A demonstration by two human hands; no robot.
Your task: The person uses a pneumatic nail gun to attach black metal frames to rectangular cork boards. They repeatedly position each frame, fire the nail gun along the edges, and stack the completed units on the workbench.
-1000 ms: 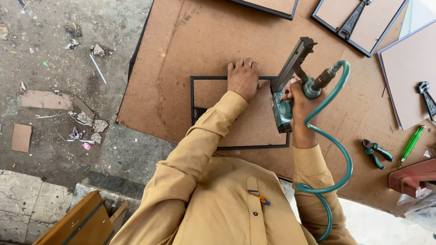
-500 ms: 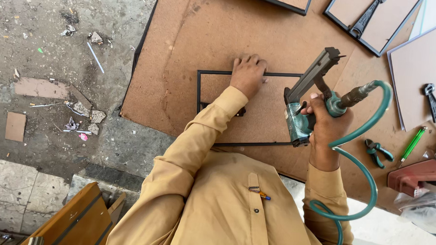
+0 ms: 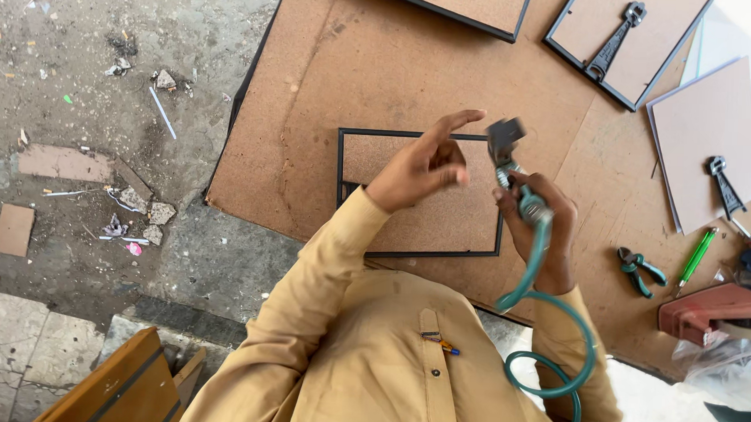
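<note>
A black-edged picture frame [image 3: 340, 178] with a brown backing lies flat on a large brown board [image 3: 355, 69]. My left hand [image 3: 423, 167] hovers above the frame, fingers spread and holding nothing. Just to its right, my right hand [image 3: 545, 229] grips a green air stapler [image 3: 510, 157], lifted off the frame with its dark head tipped up. A green coiled hose [image 3: 554, 325] runs from the stapler down past my right sleeve. My tan-sleeved arms cover the frame's near edge.
Two more black frames [image 3: 474, 6] [image 3: 582, 27] lie at the board's far edge, one with a black tool [image 3: 610, 44] on it. To the right are a loose backing board [image 3: 694, 131], green pliers [image 3: 637, 270], a green pen [image 3: 697, 255] and a red object [image 3: 709, 310]. Littered concrete floor [image 3: 88, 101] is left, a wooden stool [image 3: 120, 385] bottom left.
My left hand has lifted off the frame and opened. My right hand has raised the stapler off the frame and turned its head upward.
</note>
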